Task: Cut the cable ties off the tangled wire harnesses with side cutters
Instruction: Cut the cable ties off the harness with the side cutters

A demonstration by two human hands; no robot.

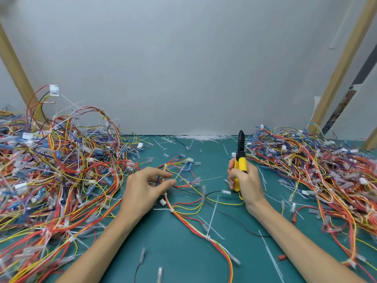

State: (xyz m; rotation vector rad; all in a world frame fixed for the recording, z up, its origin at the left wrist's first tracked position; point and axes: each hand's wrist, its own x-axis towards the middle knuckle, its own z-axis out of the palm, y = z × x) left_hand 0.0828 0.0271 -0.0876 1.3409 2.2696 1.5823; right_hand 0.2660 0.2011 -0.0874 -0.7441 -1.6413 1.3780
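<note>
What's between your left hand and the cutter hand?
Head view: the loose harness crosses the mat between the left hand and the right hand gripping the side cutters: red, yellow, black wires, clear-sleeved terminals, a white tie tail.

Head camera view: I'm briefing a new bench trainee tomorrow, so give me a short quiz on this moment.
1. True or false: the left hand holds no tool.
2. The right hand grips the cutters with the tips pointing: A away, toward the wall; B straight down; C at the person.
3. Fill in: the loose harness between the hands lies on a ___ mat.
Key: 1 true; 2 A; 3 green.
</note>
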